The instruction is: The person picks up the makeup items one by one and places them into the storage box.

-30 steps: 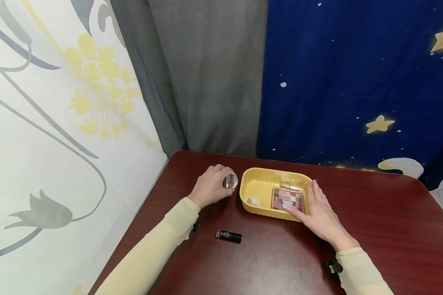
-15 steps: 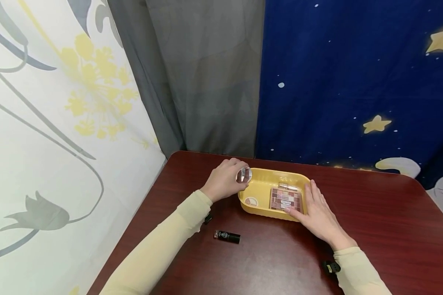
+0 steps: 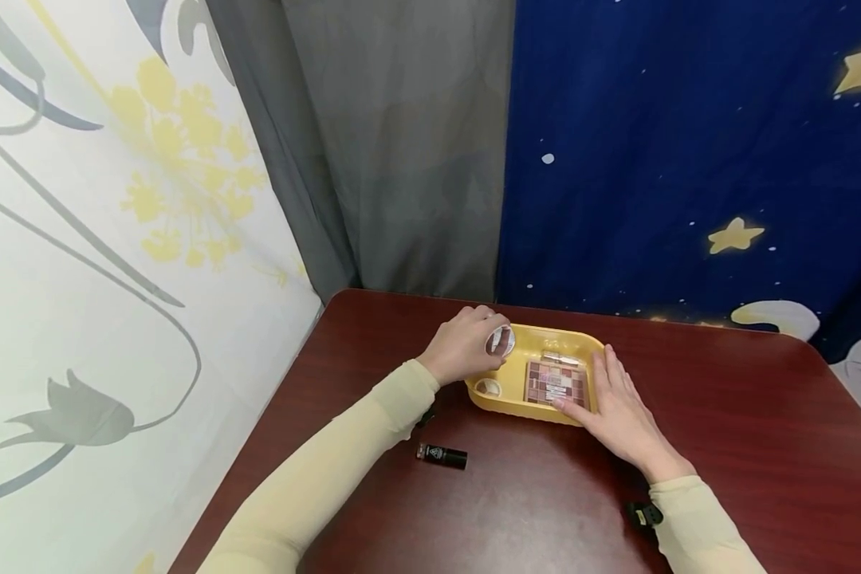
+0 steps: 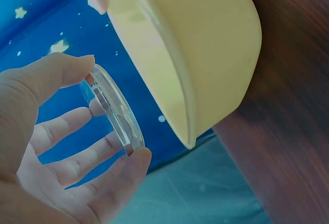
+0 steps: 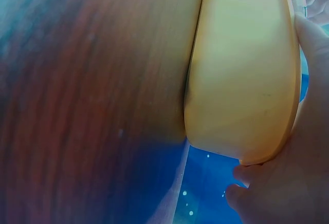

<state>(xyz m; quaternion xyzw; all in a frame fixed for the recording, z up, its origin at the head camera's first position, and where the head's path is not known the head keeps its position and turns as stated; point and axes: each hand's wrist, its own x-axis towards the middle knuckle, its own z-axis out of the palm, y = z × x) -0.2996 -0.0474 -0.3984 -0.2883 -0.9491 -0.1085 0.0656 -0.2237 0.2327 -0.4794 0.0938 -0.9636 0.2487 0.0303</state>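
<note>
Between the thumb and fingertips of my left hand point(image 3: 463, 344) is a small round clear compact point(image 3: 501, 340) with brown shades, tilted on edge. In the head view it overlaps the left end of a yellow plastic basket point(image 3: 524, 410); the left wrist view shows the compact point(image 4: 115, 108) beside the rim. My right hand point(image 3: 627, 418) rests over the basket's right front corner, fingers straight along the end and thumb across the front rim. Inside the basket lie an eyeshadow palette point(image 3: 556, 383), a slim clear-and-pink item point(image 3: 561, 359) behind it and another round compact point(image 3: 488, 387).
A black lipstick tube point(image 3: 441, 456) lies on the dark red table point(image 3: 531, 510) in front of the basket. Grey point(image 3: 409, 159) and blue starry curtains point(image 3: 631, 199) hang behind the table. A white floral-patterned cloth point(image 3: 186, 359) borders the left side.
My left hand has carried the round compact rightward from the table beside the basket to over its left end. The right hand keeps its place on the basket.
</note>
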